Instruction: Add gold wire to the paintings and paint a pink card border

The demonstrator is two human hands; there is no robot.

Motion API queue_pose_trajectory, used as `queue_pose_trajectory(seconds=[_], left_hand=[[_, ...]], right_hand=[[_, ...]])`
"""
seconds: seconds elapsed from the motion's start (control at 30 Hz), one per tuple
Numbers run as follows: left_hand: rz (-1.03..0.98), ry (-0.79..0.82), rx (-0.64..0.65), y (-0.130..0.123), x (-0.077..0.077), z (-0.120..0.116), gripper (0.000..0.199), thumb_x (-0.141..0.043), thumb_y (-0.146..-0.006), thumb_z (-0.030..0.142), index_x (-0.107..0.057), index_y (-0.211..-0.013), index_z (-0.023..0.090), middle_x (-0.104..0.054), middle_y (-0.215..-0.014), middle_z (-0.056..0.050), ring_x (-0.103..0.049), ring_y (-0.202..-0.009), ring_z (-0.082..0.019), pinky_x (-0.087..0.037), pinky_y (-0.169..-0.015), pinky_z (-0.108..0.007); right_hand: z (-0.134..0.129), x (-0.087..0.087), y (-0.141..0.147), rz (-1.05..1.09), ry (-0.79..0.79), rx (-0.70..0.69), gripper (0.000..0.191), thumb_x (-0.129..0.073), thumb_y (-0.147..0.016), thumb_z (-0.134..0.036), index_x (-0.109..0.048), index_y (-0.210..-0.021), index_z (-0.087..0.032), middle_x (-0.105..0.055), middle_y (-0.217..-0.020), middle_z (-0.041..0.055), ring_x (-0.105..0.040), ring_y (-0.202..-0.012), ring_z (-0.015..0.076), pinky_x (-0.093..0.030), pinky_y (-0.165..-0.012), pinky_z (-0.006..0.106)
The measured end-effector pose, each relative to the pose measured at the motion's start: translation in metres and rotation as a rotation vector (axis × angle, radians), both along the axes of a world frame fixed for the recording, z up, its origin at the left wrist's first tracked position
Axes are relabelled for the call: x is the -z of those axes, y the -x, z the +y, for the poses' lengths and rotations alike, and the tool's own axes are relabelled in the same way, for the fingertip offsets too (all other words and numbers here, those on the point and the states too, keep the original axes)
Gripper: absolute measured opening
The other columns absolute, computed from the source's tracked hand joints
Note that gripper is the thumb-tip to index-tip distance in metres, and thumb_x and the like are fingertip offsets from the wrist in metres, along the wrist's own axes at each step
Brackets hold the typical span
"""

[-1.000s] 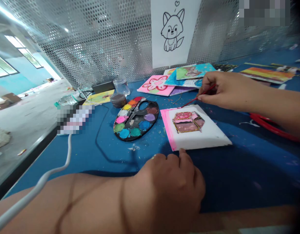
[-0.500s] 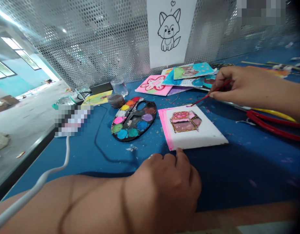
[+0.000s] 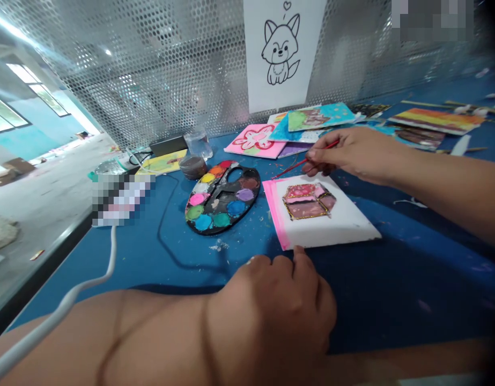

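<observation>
Head view: a red paintbrush [image 3: 303,162] is pinched by the right hand [image 3: 352,155] over the white foam board [image 3: 352,225], apparently steadied at its near edge by the curled left hand [image 3: 271,305], beside the paint palette [image 3: 222,199].

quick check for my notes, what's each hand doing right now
Left hand: curled, seemingly empty, fingertip at the white board.
Right hand: closed, pinching a red paintbrush.

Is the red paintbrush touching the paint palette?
Apart: the head view shows the tip of the red paintbrush to the right of the paint palette, with blue table showing between them.
</observation>
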State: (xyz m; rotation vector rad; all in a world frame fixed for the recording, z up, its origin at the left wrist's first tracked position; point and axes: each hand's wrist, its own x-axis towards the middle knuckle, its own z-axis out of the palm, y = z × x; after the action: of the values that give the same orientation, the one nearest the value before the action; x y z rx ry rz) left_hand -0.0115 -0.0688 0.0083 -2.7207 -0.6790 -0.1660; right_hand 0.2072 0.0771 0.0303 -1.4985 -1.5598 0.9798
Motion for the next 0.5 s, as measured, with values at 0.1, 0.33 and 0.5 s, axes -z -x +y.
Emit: queue_pose_trajectory(seconds=[0.1, 0.33, 0.5], left_hand=[[0.005, -0.005, -0.006, 0.000, 0.000, -0.001, 0.031, -0.051, -0.096, 0.030, -0.073, -0.109, 0.015, -0.073, -0.120, -0.017, -0.067, -0.067, -0.021, -0.054, -0.048, -0.032], [-0.004, -0.010, -0.007, -0.001, 0.000, -0.001, 0.035, -0.043, -0.099, 0.029, -0.073, -0.107, 0.014, -0.073, -0.119, -0.018, -0.067, -0.066, -0.022, -0.052, -0.046, -0.032], [0.018, -0.003, 0.000, -0.002, 0.001, 0.000, 0.034, -0.043, -0.098, 0.028, -0.073, -0.108, 0.014, -0.073, -0.119, -0.018, -0.068, -0.068, -0.022, -0.053, -0.048, -0.032]], right_hand=[[0.000, 0.002, -0.002, -0.089, 0.013, 0.010, 0.018, -0.065, -0.092, -0.022, -0.063, -0.075, -0.017, -0.070, -0.076, 0.0071, -0.063, -0.068, 0.0143, -0.040, -0.061, 0.028], [-0.001, -0.003, -0.017, -0.302, -0.039, 0.062, 0.020, -0.065, -0.089, -0.023, -0.063, -0.070, -0.017, -0.066, -0.070, 0.0049, -0.044, -0.056, 0.0107, -0.031, -0.060, 0.032], [-0.004, -0.002, -0.007, -0.128, -0.057, 0.027, 0.018, -0.065, -0.089, -0.024, -0.062, -0.073, -0.018, -0.066, -0.071, 0.0040, -0.048, -0.058, 0.0110, -0.030, -0.059, 0.030]])
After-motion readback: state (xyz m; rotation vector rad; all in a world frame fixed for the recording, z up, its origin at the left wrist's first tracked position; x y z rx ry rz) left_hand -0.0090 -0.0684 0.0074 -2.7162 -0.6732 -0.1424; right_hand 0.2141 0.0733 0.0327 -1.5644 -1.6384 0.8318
